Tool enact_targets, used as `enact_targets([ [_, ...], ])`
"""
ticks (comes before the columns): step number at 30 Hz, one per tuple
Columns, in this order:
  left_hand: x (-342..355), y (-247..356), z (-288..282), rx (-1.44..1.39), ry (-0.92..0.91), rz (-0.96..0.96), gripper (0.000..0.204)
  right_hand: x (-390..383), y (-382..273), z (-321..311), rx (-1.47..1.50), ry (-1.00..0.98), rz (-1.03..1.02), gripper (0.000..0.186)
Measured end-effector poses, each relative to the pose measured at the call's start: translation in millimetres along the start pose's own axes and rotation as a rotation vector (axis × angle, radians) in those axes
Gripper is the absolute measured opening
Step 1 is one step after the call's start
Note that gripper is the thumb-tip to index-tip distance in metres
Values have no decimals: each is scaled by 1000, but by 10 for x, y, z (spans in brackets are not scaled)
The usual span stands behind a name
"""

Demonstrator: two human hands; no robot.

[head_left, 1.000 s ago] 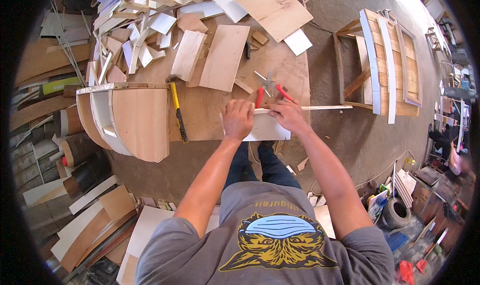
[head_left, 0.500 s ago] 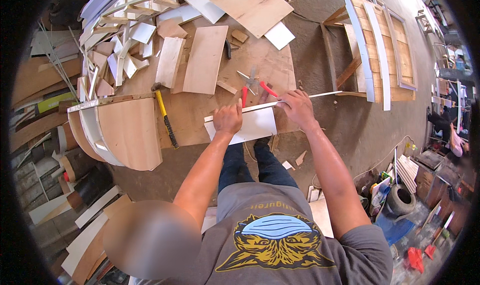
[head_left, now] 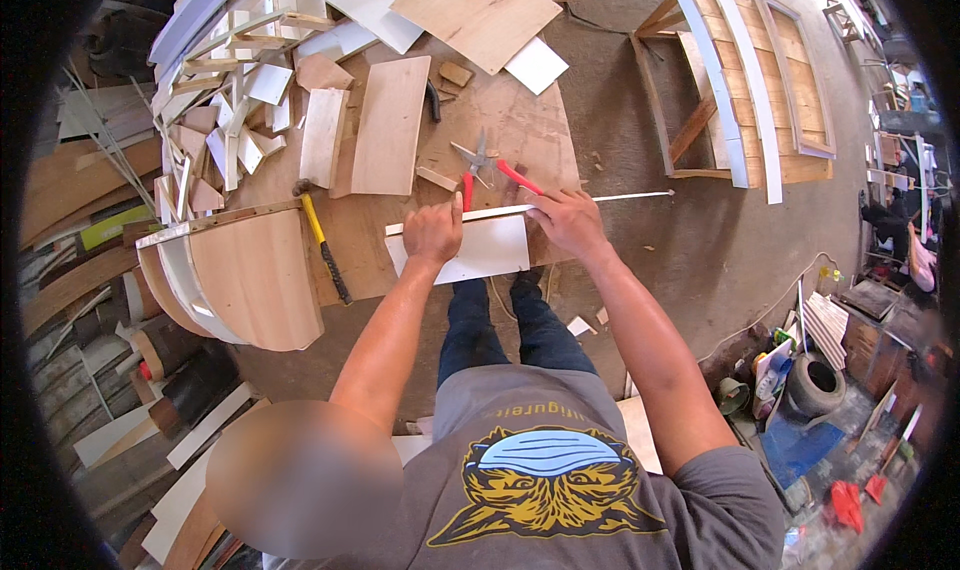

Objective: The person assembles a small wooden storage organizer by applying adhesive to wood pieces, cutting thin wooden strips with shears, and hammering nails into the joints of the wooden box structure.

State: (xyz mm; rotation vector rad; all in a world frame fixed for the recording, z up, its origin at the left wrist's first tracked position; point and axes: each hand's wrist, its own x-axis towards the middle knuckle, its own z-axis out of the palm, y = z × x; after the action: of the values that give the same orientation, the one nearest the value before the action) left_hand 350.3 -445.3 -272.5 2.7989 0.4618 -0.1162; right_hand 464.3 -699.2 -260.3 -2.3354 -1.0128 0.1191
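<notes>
A thin white strip (head_left: 625, 196) lies along the far edge of a small white board (head_left: 485, 253) and runs out past it to the right. My left hand (head_left: 433, 233) is closed over the strip and the board's left part, thumb pointing away from me. Farther right, my right hand (head_left: 568, 220) pinches the strip just beyond the board's right end; its fingertips are partly hidden. Just past the strip, red-handled cutters (head_left: 480, 160) rest on the wooden work surface (head_left: 380, 240) with their jaws apart.
A yellow-and-black hammer (head_left: 324, 245) lies left of my hands, beside a curved wooden piece (head_left: 255, 280). Beyond are plywood panels (head_left: 392, 125) and a heap of offcuts (head_left: 235, 120). A slatted wooden frame (head_left: 750, 90) stands at the far right. A cable (head_left: 760, 305) crosses the floor.
The whole view has shifted, so the surroundings and my hands sit a little farther left in the picture. Both hands keep their hold on the strip and board.
</notes>
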Motion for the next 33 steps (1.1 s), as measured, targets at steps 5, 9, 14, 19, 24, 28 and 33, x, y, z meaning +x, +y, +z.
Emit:
enact_targets([
  [5, 56, -49, -33, 34, -31, 28, 62, 7, -64, 52, -145, 1, -24, 24],
  [9, 75, -54, -11, 43, -46, 25, 57, -11, -25, 105, -167, 3, -18, 24],
  [14, 150, -28, -32, 6, 126, 164, 44, 17, -8, -13, -133, 1, 36, 20],
  [19, 441, 408, -147, -119, 321, 304, 38, -2, 176, -223, 30, 24, 243, 20],
  [24, 931, 1033, -115, -39, 239, 422, 41, -48, 530, -427, 126, -46, 411, 22],
  [28, 1194, 1420, -19, -34, -40, 400, 47, -15, 855, -589, 269, -73, 513, 26],
  [33, 1214, 1896, -152, 130, -279, 284, 55, -81, 1311, -645, 432, -197, 633, 29],
])
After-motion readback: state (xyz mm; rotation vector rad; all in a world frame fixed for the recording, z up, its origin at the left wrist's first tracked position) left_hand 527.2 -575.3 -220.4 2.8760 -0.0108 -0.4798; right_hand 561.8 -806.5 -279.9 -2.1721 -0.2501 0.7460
